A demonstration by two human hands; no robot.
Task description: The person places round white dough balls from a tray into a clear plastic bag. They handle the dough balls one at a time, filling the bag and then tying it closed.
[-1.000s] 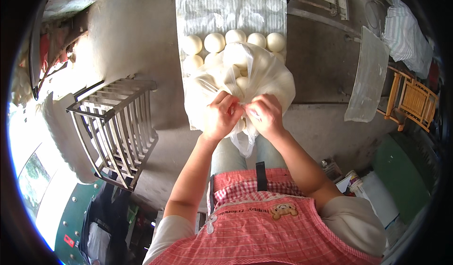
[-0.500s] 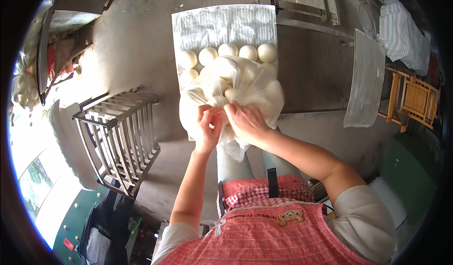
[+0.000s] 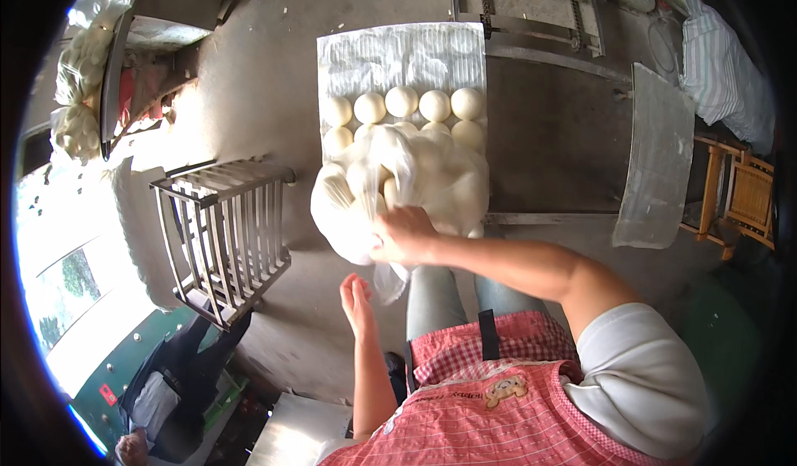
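A clear plastic bag [image 3: 340, 217] bulges with several round white buns, its mouth gathered toward me. My right hand [image 3: 407, 235] is closed around the gathered neck of the bag. Below the bag, a loose tail of thin plastic [image 3: 389, 283] hangs over my legs. My left hand [image 3: 357, 304] is off the bag, a little below and left of it, fingers mostly stretched out with nothing visible in them. The bag covers the near part of a flat tray [image 3: 398, 51], where rows of round white buns [image 3: 401, 100] sit; its far part is bare and streaked.
A slatted metal rack [image 3: 228, 233] stands to the left. At right are a pale flat sheet [image 3: 653, 159], a wooden chair [image 3: 747, 192] and a striped sack [image 3: 714, 67]. Filled plastic bags [image 3: 79, 92] lie far left. Another person [image 3: 162, 391] is at lower left.
My left hand has let go of the bag and drawn back toward me. The right hand keeps its grip, slightly lower. The bag top has shifted, and another person has come into view.
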